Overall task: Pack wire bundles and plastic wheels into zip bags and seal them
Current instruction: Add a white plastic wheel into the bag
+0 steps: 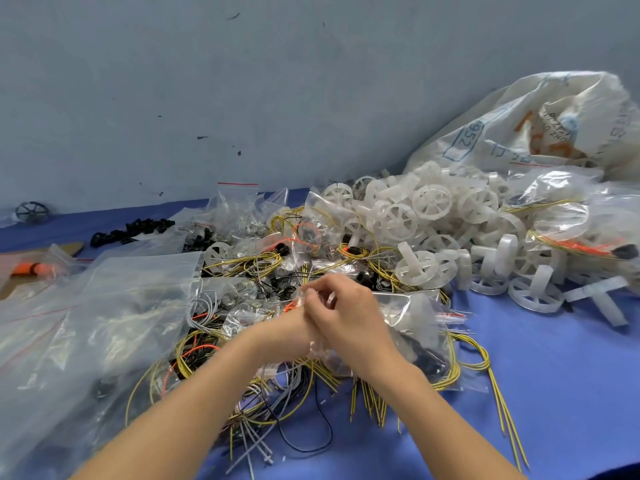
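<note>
Right hand [349,313] and left hand [294,329] meet at centre, touching. Both have their fingers curled, pinching the crumpled mouth of a clear zip bag [398,306]. The left hand's fingers are mostly hidden behind the right, so its exact grip is hard to read.

The zip bag runs out to the right of the hands and rests on the wire heap. Inside it are a white plastic wheel [420,318], yellow wire loops [453,362] and something black, unclear. I cannot tell whether the seal is closed.

Under and around the hands are loose wire bundles [242,358], yellow-black, orange and grey, spread on the blue table cover [554,393].

- Left: stack of empty clear zip bags [104,306], with an orange item in a bag [34,270] beyond it.
- Far centre: small black parts [131,230] and a standing red-striped zip bag [237,202].
- Right, far: pile of white wheels [433,209], filled bags [561,216] and a printed woven sack [519,133] against the grey wall [242,81].
</note>
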